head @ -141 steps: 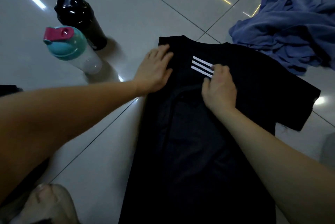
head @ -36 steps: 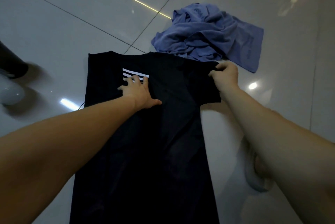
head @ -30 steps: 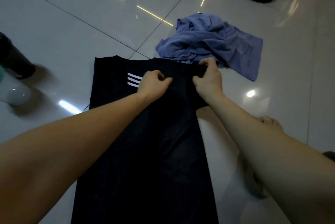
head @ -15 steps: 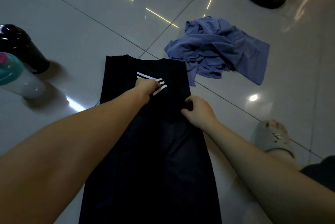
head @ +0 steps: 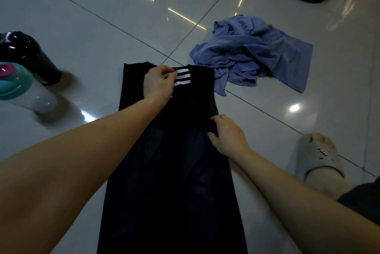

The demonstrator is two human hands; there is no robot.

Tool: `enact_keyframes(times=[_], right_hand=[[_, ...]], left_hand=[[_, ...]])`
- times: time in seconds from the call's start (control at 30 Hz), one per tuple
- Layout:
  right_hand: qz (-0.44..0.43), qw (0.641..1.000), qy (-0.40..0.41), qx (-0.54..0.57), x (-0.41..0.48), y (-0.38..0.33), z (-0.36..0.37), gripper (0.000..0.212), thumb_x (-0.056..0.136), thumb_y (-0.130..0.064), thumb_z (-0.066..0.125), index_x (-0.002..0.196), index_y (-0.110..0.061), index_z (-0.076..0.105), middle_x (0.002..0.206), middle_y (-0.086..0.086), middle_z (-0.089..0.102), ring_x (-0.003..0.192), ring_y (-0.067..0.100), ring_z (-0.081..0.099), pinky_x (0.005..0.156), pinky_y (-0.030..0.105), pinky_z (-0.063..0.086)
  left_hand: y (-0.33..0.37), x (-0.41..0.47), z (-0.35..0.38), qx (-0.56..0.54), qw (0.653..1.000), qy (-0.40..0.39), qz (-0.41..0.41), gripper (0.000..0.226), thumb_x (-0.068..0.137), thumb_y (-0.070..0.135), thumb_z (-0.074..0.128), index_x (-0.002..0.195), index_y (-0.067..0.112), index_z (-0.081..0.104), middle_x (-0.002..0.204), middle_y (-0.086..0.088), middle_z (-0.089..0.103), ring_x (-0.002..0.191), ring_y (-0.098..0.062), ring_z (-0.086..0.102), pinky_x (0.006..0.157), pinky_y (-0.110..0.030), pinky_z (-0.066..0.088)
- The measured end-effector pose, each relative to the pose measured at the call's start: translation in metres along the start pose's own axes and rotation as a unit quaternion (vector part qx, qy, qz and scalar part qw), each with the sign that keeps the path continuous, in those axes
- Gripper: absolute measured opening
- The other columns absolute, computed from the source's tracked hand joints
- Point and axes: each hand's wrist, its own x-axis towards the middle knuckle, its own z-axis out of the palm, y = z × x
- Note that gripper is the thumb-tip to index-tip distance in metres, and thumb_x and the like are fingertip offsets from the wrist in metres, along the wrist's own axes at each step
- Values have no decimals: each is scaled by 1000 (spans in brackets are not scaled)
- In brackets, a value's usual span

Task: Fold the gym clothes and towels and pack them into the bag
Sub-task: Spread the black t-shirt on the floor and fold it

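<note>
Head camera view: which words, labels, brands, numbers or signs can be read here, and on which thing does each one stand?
No word or number can be read.
Three white stripes, a sign without letters: on the folded black sports shirt.
A darker print on the crumpled purple towel: too blurred to read.
Teal-lidded clear bottle and glossy black bottle: no text visible.

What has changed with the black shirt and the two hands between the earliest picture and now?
The right hand took hold of the spread right sleeve of the black shirt, folded it inward over the body and let go; it now rests on the right edge. The left hand stayed on the shirt near the white stripes. The blue cloth, teal-capped bottle and black bottle stayed put.
</note>
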Motion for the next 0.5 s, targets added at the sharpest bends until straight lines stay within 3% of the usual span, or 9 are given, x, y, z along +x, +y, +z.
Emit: enact_keyframes(times=[0.07,0.13,0.2,0.27,0.4,0.5], right_hand=[[15,999,-31,-23,-2,-5,2,41,92,-38,62,125,-17,51,116,7,54,104,29,58,79,41,52],[24,998,-45,-42,-4,-11,4,28,92,-32,61,112,-15,51,110,7,55,98,30,59,73,37,49],[26,997,-43,-58,-3,-17,5,19,91,-26,59,104,-14,52,106,7,54,95,30,59,69,34,42],[22,997,-47,-65,-4,-20,6,10,90,-20,58,96,-14,53,104,7,53,92,31,59,68,33,38],[13,996,-51,-69,-6,-20,12,7,88,-14,55,95,-12,58,104,8,53,93,32,58,68,33,39],[5,997,-44,-59,-7,-19,15,11,89,-18,56,96,-10,59,104,9,53,93,31,57,69,34,40]], left_hand=[[-17,3,-13,87,994,19,-66,14,90,25,67,98,17,76,90,0,73,78,-14,69,71,-29,57],[-34,3,-23,66,981,-3,-184,10,89,12,70,98,8,73,94,-9,71,76,-19,67,56,-29,57],[-43,0,-28,34,970,-10,-243,5,87,1,67,90,2,70,93,-14,69,81,-28,69,58,-34,62],[-48,1,-27,52,978,-16,-201,10,88,5,63,83,8,71,86,-7,70,86,-27,70,67,-34,61],[-46,-8,-29,92,994,-6,-67,12,95,24,60,96,23,72,88,9,68,81,-6,64,71,-25,51],[-53,-4,-32,145,985,-16,-89,14,93,31,64,98,21,72,89,4,69,80,-13,65,76,-33,56]])
